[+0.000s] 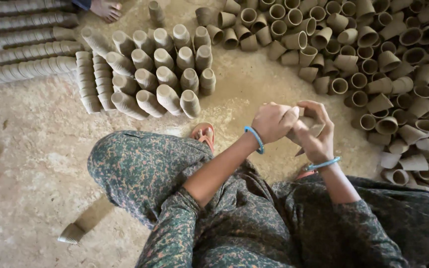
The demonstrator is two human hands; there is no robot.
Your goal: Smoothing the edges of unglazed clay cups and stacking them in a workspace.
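Observation:
I squat on an earthen floor in a patterned green garment. Both hands meet in front of my knees around small clay cups (298,118). My left hand (271,121), with a blue bangle at the wrist, closes on the cups from the left. My right hand (316,134), also with a blue bangle, wraps them from the right. The cups are mostly hidden by my fingers. A loose heap of clay cups (373,64) spreads to the right and beyond my hands.
Stacked columns of cups (160,74) lie side by side at the upper centre, with longer stacked rows (31,49) at the upper left. A single cup (71,233) lies at the lower left. Another person's bare foot (106,9) shows at the top edge.

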